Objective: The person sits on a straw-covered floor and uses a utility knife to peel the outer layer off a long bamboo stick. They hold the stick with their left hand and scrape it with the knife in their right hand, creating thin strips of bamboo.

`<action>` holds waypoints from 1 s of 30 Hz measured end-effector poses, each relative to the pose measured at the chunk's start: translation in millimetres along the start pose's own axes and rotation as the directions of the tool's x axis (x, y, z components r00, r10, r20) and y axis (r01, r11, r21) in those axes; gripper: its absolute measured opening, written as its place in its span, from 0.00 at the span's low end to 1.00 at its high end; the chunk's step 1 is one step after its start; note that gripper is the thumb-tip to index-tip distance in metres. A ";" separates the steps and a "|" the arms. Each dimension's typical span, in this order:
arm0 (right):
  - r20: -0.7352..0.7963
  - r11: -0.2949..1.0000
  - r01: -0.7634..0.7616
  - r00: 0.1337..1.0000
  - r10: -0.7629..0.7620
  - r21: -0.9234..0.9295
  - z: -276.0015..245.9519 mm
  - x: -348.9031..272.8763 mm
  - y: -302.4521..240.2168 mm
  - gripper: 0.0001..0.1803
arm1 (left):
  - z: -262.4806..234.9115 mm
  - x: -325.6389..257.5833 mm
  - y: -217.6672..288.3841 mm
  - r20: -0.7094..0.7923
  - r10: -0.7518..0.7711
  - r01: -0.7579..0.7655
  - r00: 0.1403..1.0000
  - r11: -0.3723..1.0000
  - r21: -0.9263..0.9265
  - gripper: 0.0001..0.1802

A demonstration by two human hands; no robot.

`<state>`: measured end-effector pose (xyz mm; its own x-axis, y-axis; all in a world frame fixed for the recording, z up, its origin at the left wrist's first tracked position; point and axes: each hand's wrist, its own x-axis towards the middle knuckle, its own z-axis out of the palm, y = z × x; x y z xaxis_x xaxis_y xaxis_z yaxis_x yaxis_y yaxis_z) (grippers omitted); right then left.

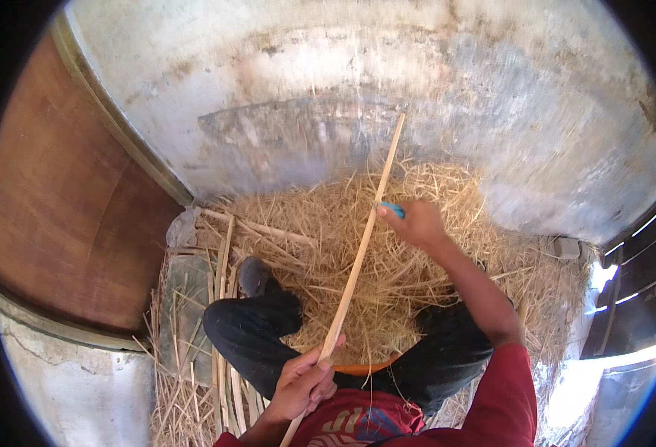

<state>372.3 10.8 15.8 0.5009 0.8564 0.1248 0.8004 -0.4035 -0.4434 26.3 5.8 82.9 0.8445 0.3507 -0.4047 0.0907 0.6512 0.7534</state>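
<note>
A long pale strip of split bamboo (355, 272) slants from my lap up toward the wall ahead. My left hand (305, 382) is wrapped round its lower part, close to my body. Further up, my right hand (415, 222) is closed on a small blue-handled knife (393, 209), its arm stretched forward. The knife meets the strip, with the thumb close to the strip's edge; the blade is too small to make out clearly. Under the strip lies a thick heap of curly shavings (376, 279), between and beyond my bent legs.
Several uncut strips (227, 372) lie along my left side by a flat greenish slab (186, 320). A stained wall (328, 89) rises ahead; a brown wooden panel (74, 201) stands left. At right are dark slats (633, 276) with light between them and a small block (566, 248).
</note>
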 end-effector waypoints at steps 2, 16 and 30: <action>-0.010 0.997 0.073 0.997 -0.073 0.004 0.1 -16.1 -27.2 0.42 | -3.2 3.2 3.7 -0.013 0.023 -0.024 1.000 1.000 -0.012 0.25; -0.179 0.907 -0.418 0.890 0.419 0.047 -35.8 58.2 104.0 0.45 | 9.3 -21.1 -2.0 0.037 -0.204 0.192 0.978 0.959 0.207 0.27; 0.266 0.972 0.231 0.940 -0.214 -0.033 -16.6 -67.2 -58.7 0.40 | -22.7 -3.0 -2.6 0.042 0.024 -0.019 0.999 0.994 -0.105 0.26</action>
<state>297.1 -28.4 48.2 0.2118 0.9770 -0.0239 0.9048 -0.2052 -0.3730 11.5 18.3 70.5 0.8678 0.3378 -0.3645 0.0180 0.7116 0.7023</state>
